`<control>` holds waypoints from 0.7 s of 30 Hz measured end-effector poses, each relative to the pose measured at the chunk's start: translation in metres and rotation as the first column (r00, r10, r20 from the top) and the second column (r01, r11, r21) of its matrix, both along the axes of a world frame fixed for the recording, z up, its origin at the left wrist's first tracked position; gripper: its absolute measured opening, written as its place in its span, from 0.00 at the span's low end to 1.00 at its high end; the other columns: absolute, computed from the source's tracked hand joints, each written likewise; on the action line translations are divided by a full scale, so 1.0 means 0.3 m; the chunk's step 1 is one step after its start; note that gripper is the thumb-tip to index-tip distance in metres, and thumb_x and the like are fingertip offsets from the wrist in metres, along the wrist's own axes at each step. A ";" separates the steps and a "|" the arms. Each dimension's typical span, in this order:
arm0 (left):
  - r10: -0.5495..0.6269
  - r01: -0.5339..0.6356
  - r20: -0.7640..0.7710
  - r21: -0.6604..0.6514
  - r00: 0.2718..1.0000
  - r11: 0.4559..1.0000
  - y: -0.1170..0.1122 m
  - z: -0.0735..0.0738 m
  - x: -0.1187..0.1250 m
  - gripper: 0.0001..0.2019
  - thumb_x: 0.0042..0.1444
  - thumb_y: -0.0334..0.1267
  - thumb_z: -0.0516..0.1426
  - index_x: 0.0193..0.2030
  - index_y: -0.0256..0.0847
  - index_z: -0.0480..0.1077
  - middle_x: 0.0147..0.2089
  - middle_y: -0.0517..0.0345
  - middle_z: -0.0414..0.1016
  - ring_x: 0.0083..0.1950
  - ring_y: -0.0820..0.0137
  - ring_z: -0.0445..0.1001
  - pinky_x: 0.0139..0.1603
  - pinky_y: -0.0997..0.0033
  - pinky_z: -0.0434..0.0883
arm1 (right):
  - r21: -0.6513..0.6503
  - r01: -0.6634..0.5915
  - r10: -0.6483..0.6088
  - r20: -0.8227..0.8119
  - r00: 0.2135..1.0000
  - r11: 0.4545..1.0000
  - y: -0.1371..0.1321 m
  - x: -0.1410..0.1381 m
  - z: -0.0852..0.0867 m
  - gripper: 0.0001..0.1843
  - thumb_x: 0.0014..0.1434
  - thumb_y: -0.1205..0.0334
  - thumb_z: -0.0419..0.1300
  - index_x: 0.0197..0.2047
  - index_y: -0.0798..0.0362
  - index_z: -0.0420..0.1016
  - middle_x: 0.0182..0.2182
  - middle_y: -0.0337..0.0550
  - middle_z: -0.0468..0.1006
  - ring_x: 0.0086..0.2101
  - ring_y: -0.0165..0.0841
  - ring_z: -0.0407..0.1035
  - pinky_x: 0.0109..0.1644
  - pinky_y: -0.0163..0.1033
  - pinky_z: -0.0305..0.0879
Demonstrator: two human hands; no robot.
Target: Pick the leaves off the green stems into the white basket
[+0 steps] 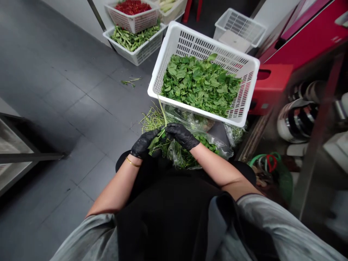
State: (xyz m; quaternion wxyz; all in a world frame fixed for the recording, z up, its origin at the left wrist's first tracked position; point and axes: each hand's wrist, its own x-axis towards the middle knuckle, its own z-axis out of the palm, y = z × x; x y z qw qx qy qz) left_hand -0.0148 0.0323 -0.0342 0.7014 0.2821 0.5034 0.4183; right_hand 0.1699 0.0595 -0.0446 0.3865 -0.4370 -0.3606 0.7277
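Both my hands wear black gloves and meet in front of me around one leafy green stem. My left hand is closed on its lower, leafy part. The fingers of my right hand pinch the same stem from the other side; their tips are partly hidden. Just beyond stands a white slotted basket heaped with picked green leaves. Under my right wrist lies a clear plastic bag with more greens inside. A pile of thin bare stems rests on the floor beyond my left hand.
Red chillies in one basket sit above a basket of green pods at the back. Another white basket stands back right, near a red stool. Metal shelving borders the right. Stray stems lie on the grey tiles.
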 end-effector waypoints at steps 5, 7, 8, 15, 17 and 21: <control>-0.091 0.093 -0.123 0.005 0.988 0.996 -0.062 0.082 -0.007 0.11 0.42 0.40 0.73 0.29 0.35 0.80 0.22 0.55 0.76 0.23 0.70 0.71 0.25 0.72 0.68 | 0.105 -0.053 0.035 0.171 0.985 0.993 0.013 0.034 0.000 0.18 0.44 0.49 0.71 0.29 0.54 0.74 0.22 0.35 0.71 0.23 0.27 0.63 0.29 0.35 0.61; -0.075 0.076 -0.061 0.013 0.995 0.997 -0.086 0.113 0.007 0.12 0.45 0.43 0.72 0.26 0.36 0.79 0.20 0.56 0.73 0.21 0.72 0.69 0.23 0.72 0.66 | 0.279 -0.101 0.005 0.326 0.945 0.955 0.038 0.074 0.005 0.15 0.47 0.50 0.69 0.28 0.53 0.74 0.25 0.38 0.73 0.29 0.31 0.67 0.34 0.37 0.64; -0.068 0.068 -0.009 0.010 0.998 0.998 -0.098 0.124 0.015 0.12 0.45 0.43 0.71 0.25 0.36 0.78 0.21 0.57 0.72 0.21 0.72 0.68 0.22 0.71 0.66 | 0.369 -0.082 -0.078 0.400 0.913 0.926 0.054 0.100 0.007 0.14 0.48 0.51 0.68 0.28 0.52 0.74 0.28 0.41 0.75 0.32 0.33 0.68 0.37 0.38 0.65; 0.120 -0.094 0.294 -0.103 0.948 0.990 -0.152 0.126 0.049 0.08 0.51 0.40 0.69 0.31 0.38 0.79 0.23 0.60 0.72 0.23 0.76 0.67 0.26 0.74 0.70 | 0.025 0.182 -0.183 0.196 0.963 0.983 0.010 0.210 0.047 0.18 0.42 0.51 0.72 0.28 0.52 0.70 0.22 0.34 0.69 0.23 0.27 0.61 0.26 0.35 0.58; 0.145 -0.112 0.316 -0.122 0.937 0.986 -0.156 0.103 0.066 0.08 0.48 0.39 0.70 0.31 0.39 0.78 0.26 0.59 0.76 0.25 0.75 0.70 0.28 0.74 0.72 | -0.099 0.078 -0.075 0.031 0.997 0.992 -0.051 0.166 0.069 0.21 0.37 0.53 0.75 0.31 0.53 0.74 0.23 0.33 0.71 0.22 0.25 0.61 0.25 0.33 0.57; 0.097 -0.080 0.244 -0.077 0.965 0.994 -0.155 0.055 0.109 0.11 0.46 0.43 0.72 0.31 0.42 0.78 0.29 0.60 0.78 0.31 0.71 0.76 0.36 0.70 0.76 | -0.050 -0.037 0.035 -0.033 0.999 0.998 -0.110 0.047 0.092 0.20 0.37 0.52 0.76 0.29 0.54 0.77 0.24 0.36 0.75 0.23 0.26 0.64 0.27 0.33 0.61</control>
